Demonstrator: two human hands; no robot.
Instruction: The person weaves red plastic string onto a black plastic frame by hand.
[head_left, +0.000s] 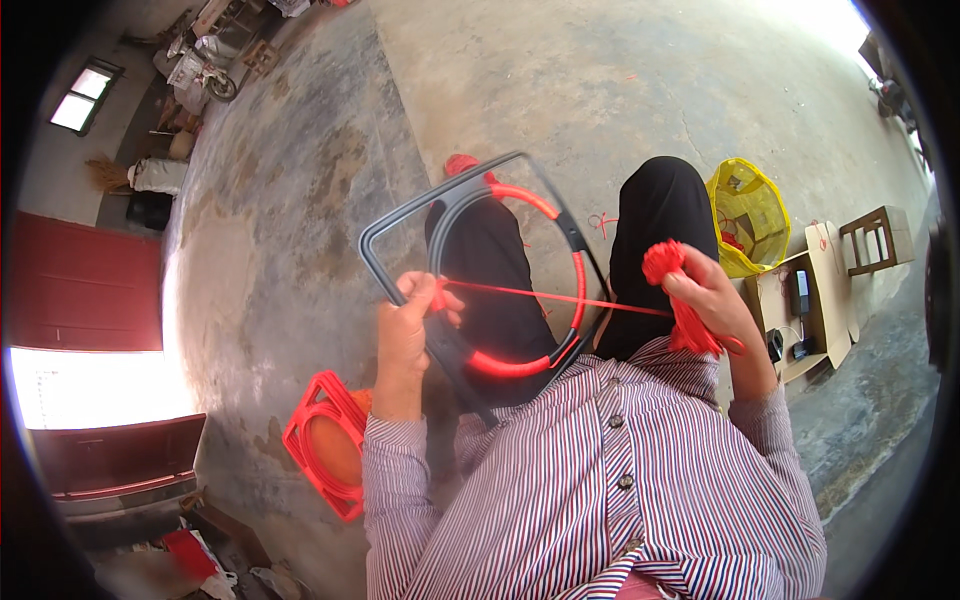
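Observation:
Over my lap is a dark grey square frame with a round ring inside, tilted. Red strip is wound around several stretches of the ring, with bare grey between them. My left hand grips the left side of the ring and frame, and a bit of red ribbon is pinched at its fingers. From there a red ribbon runs taut across the ring's opening toward the right. My right hand is closed around a bundle of red ribbon, whose loose loops hang below the fingers.
Orange-red frames of similar shape lie on the floor at my left. At my right stand a yellow basket with red material inside, an open cardboard box holding dark devices, and a small wooden stool. Red scraps lie between my legs.

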